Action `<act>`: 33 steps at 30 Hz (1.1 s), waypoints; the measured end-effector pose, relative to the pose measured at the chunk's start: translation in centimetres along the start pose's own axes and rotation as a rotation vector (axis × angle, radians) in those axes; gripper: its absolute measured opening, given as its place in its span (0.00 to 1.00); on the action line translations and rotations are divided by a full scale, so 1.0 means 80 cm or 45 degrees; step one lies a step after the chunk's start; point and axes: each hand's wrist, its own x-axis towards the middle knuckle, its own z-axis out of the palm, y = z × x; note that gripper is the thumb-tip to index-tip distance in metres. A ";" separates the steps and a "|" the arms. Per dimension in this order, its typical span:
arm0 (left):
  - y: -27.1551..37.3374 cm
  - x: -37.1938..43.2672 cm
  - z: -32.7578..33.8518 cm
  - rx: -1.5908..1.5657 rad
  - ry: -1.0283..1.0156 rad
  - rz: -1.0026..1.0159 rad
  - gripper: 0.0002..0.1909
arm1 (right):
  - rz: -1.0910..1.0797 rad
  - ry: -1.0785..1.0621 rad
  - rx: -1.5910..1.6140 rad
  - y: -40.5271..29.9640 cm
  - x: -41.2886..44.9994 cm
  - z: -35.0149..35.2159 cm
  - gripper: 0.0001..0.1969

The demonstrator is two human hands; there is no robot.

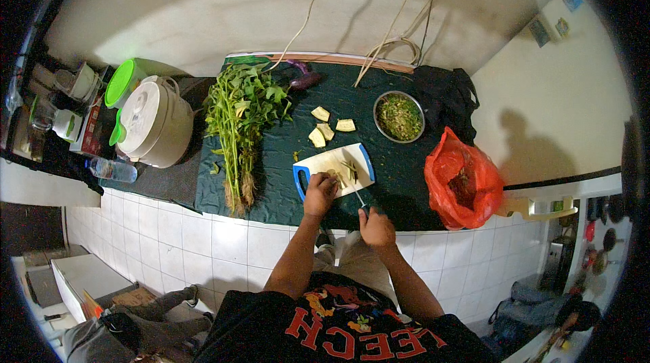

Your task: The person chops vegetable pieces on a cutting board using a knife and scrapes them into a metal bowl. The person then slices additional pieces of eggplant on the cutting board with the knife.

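Observation:
My right hand point(377, 228) grips the dark handle of a kitchen knife point(360, 197), its blade over the white cutting board point(316, 162) with blue ends. On the board's left part, my left hand point(321, 191) is shut on a pale vegetable piece point(332, 174), mostly hidden by the fingers. Thin cut strips point(350, 169) lie beside the blade. Beyond the board are several pale slices of what looks like eggplant point(325, 132). A metal bowl point(398, 117) of chopped green and pale food stands to the right of them.
Leafy greens with roots point(241, 129) lie left of the board, a purple eggplant point(304, 79) behind. A rice cooker point(152, 122) and a water bottle point(112, 169) stand farther left. To the right sit a red plastic bag point(464, 180) and a black bag point(449, 94). Other people are behind me.

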 end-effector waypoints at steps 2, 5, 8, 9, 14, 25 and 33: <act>0.003 -0.002 0.002 -0.011 -0.006 -0.019 0.12 | 0.004 -0.004 0.010 0.003 -0.006 0.016 0.25; 0.004 0.000 0.002 -0.022 -0.024 -0.040 0.11 | -0.033 0.048 -0.008 0.010 -0.010 0.034 0.25; 0.000 0.000 0.001 -0.003 -0.045 -0.037 0.11 | -0.035 0.051 0.051 0.010 -0.013 0.038 0.25; 0.000 0.000 0.002 0.014 -0.052 -0.031 0.11 | -0.062 0.077 0.052 0.009 -0.014 0.037 0.24; -0.001 -0.001 0.004 0.008 -0.028 0.002 0.11 | -0.106 0.104 0.041 0.007 -0.019 0.033 0.22; -0.004 0.003 0.010 -0.010 -0.057 0.014 0.09 | -0.051 0.094 -0.008 0.009 0.008 0.072 0.22; -0.014 -0.003 0.010 -0.050 -0.020 -0.019 0.08 | 0.018 0.030 -0.012 0.001 0.016 0.058 0.21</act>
